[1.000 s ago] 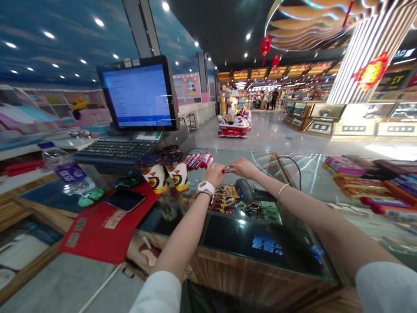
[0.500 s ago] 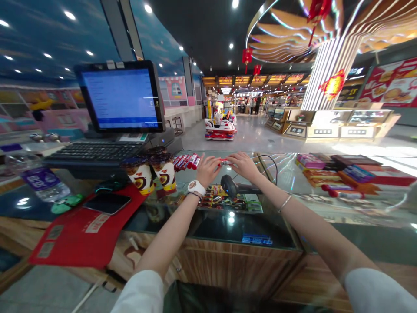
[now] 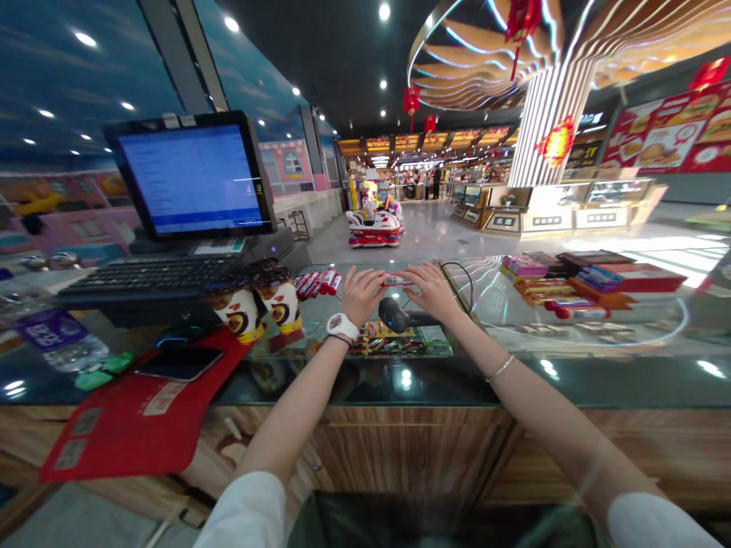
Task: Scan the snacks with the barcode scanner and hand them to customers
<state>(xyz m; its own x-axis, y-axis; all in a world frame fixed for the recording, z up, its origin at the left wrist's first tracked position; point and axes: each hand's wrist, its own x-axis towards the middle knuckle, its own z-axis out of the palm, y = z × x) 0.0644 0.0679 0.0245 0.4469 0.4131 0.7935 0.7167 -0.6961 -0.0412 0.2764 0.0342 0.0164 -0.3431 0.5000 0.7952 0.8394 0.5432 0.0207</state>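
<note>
Between my two hands is a small red-and-white candy roll [image 3: 395,280], stretched level above the glass counter. My left hand [image 3: 362,295], with a white watch [image 3: 343,326] at the wrist, is closed on its left end. At the other end, the fingers of my right hand [image 3: 432,290] pinch it. Just left of my hands lies a row of similar red rolls [image 3: 318,282]. A black barcode scanner [image 3: 395,315] rests on the glass beneath my hands, its handle partly behind my right wrist. Small packets [image 3: 380,339] show below the scanner.
To the left stand a monitor [image 3: 191,179], a keyboard [image 3: 142,275] and printed cups [image 3: 279,304]. A phone [image 3: 179,363] lies on a red mat [image 3: 131,434], near a water bottle [image 3: 60,331]. Several snack boxes [image 3: 599,274] are on the right counter.
The view has turned slightly to the right, so the surroundings sit further left. Both hands still hold the candy roll, and more of it shows between the fingers.
</note>
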